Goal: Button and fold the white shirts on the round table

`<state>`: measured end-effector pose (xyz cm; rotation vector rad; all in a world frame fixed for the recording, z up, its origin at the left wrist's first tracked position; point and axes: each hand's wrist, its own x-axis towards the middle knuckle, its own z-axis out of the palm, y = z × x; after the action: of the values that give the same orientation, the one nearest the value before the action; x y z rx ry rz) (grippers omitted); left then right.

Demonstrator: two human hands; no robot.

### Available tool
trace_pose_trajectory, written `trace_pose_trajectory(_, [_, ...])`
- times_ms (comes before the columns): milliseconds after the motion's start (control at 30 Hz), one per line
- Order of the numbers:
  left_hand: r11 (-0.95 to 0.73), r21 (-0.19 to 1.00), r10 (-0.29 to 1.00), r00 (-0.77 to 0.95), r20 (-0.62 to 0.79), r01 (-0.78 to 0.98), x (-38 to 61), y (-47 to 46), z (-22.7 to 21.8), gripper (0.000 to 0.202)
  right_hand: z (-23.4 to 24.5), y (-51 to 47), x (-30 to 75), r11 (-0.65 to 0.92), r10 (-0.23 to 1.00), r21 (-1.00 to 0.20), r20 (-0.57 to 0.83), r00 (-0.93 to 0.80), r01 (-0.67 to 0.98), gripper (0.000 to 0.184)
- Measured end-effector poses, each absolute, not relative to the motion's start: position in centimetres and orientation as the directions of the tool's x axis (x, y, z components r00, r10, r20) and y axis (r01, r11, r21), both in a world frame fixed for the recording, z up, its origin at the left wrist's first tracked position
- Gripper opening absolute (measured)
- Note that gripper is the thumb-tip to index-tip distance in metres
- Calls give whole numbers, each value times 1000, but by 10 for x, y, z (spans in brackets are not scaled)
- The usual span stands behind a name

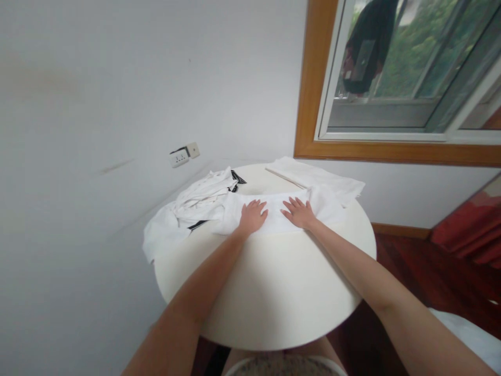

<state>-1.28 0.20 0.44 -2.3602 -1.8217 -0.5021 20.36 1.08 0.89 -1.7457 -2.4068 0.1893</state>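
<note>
My left hand (253,216) lies flat and open, fingers spread, on a folded white cloth (274,221) at the far middle of a round white table (274,292). My right hand (299,212) rests flat and open on the same cloth, a little to the right. Just left of the cloth sits a crumpled white garment with black trim (195,209), part of it hanging over the table's left edge. Behind my right hand lies a folded white cloth (313,178) at the table's far right.
The table stands against a grey wall with a socket (180,156). A wood-framed window (391,151) is at the upper right. Dark wooden floor (422,271) and a red object (473,224) lie to the right. A white edge (469,334) shows at lower right.
</note>
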Motion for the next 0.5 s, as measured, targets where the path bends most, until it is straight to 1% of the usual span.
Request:
trace_pose_trajectory(67, [-292, 35, 881, 255, 399, 956, -17, -3, 10, 40, 7, 10, 204, 313, 950, -202, 78, -304, 928, 66])
trace_pose_trajectory(167, [-338, -126, 819, 358, 450, 933, -30, -20, 23, 41, 3, 7, 205, 333, 939, -215, 166, -302, 918, 58])
trace_pose_trajectory(233, [-275, -174, 819, 325, 473, 946, -44, -35, 33, 41, 1, 5, 207, 353, 921, -247, 262, -288, 903, 48])
trace_pose_trajectory(300, [-107, -140, 843, 164, 513, 984, -62, -50, 41, 39, 3, 3, 211, 367, 890, -307, 391, -236, 878, 39])
trace_pose_trajectory(367, [85, -49, 854, -47, 518, 995, -81, -63, 48, 42, 10, 0, 220, 352, 846, -373, 518, -122, 859, 36])
trace_pose_trajectory(433, [231, 54, 875, -231, 426, 972, -97, -70, 52, 53, 21, -4, 235, 272, 810, -431, 585, 37, 860, 35])
trace_pose_trajectory(500, [306, 136, 906, -332, 264, 942, -107, -72, 52, 64, 32, -9, 256, 137, 794, -472, 578, 189, 871, 34])
